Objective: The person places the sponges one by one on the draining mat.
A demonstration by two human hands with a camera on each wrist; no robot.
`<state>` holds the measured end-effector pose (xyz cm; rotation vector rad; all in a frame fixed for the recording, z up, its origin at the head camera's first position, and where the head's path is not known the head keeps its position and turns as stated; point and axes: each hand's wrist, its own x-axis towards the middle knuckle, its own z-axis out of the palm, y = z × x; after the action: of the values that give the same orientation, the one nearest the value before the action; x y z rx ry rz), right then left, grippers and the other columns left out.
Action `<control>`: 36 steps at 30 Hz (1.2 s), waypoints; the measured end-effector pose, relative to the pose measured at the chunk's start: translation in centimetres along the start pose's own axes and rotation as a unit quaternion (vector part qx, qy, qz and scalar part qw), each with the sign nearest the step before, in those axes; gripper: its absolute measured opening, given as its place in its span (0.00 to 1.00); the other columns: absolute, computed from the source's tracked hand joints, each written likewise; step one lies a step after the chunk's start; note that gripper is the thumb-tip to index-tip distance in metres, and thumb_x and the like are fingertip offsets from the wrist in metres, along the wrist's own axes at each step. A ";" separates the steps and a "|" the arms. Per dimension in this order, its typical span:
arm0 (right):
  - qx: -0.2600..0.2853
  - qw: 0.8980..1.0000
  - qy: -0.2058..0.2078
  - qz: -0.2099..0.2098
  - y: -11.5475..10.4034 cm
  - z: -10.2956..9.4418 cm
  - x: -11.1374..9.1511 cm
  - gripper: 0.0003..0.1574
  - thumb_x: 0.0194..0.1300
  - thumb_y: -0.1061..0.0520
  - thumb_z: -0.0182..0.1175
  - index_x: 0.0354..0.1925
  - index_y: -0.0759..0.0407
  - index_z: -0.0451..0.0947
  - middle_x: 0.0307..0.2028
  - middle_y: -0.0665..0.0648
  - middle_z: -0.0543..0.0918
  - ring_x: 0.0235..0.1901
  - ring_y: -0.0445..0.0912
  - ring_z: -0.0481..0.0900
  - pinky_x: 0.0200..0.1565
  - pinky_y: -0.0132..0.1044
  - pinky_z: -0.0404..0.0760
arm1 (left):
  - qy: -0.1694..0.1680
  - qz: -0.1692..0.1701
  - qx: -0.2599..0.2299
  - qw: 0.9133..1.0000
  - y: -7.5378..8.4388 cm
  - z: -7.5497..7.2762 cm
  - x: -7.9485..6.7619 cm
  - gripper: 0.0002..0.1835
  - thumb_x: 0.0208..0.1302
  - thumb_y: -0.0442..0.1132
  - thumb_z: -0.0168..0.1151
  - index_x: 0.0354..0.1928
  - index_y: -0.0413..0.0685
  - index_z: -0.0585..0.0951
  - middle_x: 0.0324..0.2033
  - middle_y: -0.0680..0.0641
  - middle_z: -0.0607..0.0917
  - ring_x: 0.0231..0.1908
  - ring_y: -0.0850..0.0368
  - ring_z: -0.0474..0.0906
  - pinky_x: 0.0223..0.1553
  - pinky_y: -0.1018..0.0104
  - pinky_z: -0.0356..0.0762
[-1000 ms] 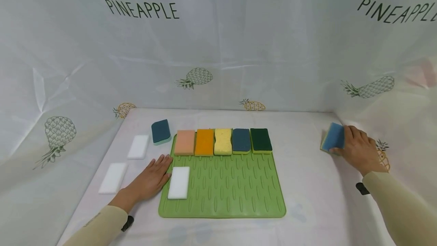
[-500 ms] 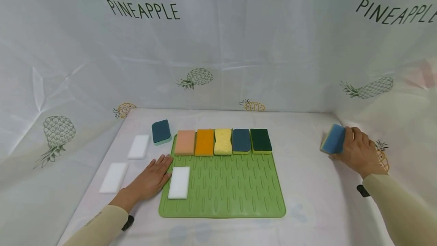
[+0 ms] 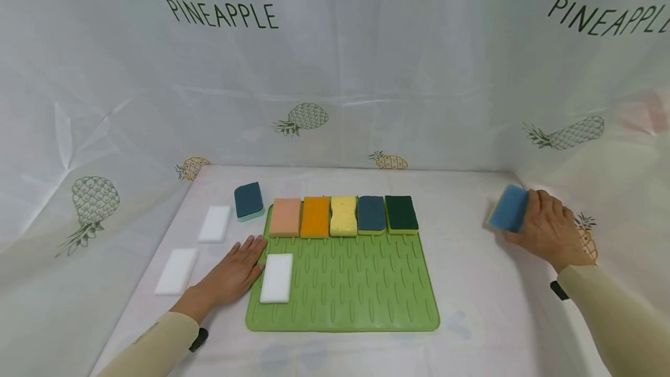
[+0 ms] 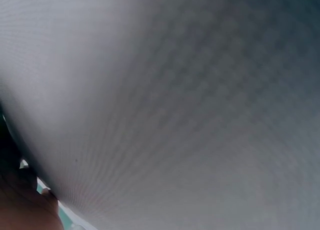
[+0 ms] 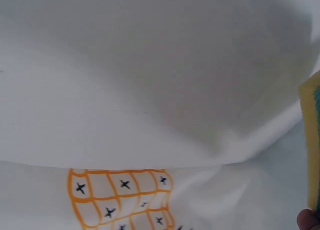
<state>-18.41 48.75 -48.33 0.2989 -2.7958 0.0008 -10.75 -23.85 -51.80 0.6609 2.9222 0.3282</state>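
At the right side of the table, my right hand (image 3: pixel 552 230) grips a blue sponge (image 3: pixel 509 208) by its right edge, thumb near the front. The sponge is tilted, and its yellow layer shows along the side. In the right wrist view this sponge (image 5: pixel 311 140) enters at the right edge, with a fingertip (image 5: pixel 306 220) below it. My left hand (image 3: pixel 234 272) lies flat with straight fingers, its fingertips on the left edge of the green mat (image 3: pixel 361 284). Beside the thumb, a white sponge (image 3: pixel 277 278) lies on the mat. The left wrist view is mostly blurred cloth.
Along the mat's far edge stand a pink sponge (image 3: pixel 285 217), an orange one (image 3: pixel 315 217), a yellow one (image 3: pixel 342 216), a blue-grey one (image 3: pixel 370 214) and a dark green one (image 3: pixel 401 214). Left of the mat lie a dark teal sponge (image 3: pixel 248 200) and two white sponges (image 3: pixel 214 224).
The blue sponge has shifted slightly left and tilted a little in my right hand. My left hand stays in place at the mat's edge.
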 end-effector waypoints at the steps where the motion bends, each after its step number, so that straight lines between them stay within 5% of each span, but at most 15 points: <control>1: -0.004 1.000 0.004 -0.005 -0.2 -0.2 0.1 0.77 0.38 0.40 0.84 0.67 0.85 0.55 0.56 0.85 0.69 0.50 0.81 0.71 0.43 0.77 0.75 | 0.001 0.000 -0.005 1.000 -0.1 0.1 0.0 0.34 0.84 0.48 0.50 0.82 0.37 0.58 0.80 0.35 0.62 0.81 0.34 0.55 0.78 0.34 0.56; 19: -0.007 0.997 0.034 -0.068 -6.2 -3.2 2.5 0.80 0.35 0.36 0.84 0.70 0.81 0.57 0.58 0.81 0.69 0.51 0.76 0.72 0.47 0.73 0.75 | -0.008 -0.002 -0.006 1.000 0.3 -0.5 0.1 0.34 0.84 0.45 0.51 0.82 0.35 0.58 0.80 0.34 0.62 0.81 0.34 0.54 0.79 0.34 0.55; 26: 0.000 0.989 0.082 -0.120 -8.9 -3.7 3.4 0.76 0.41 0.28 0.71 0.69 0.81 0.61 0.56 0.80 0.72 0.51 0.73 0.73 0.44 0.69 0.77 | -0.015 -0.003 -0.003 1.000 0.1 -0.4 0.2 0.34 0.84 0.45 0.50 0.82 0.35 0.57 0.81 0.34 0.61 0.81 0.34 0.53 0.79 0.35 0.54; 36: 0.010 0.991 0.049 -0.121 -15.1 -4.3 4.2 0.78 0.40 0.30 0.79 0.71 0.78 0.60 0.62 0.77 0.71 0.58 0.71 0.72 0.53 0.69 0.76 | -0.015 -0.003 -0.006 1.000 -0.1 -0.4 0.3 0.34 0.84 0.46 0.50 0.82 0.35 0.57 0.81 0.35 0.61 0.81 0.34 0.53 0.79 0.34 0.54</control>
<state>-17.80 33.26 -43.44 0.6231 -2.6458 -0.0129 -11.12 -23.86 -51.47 0.6502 2.8917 0.3313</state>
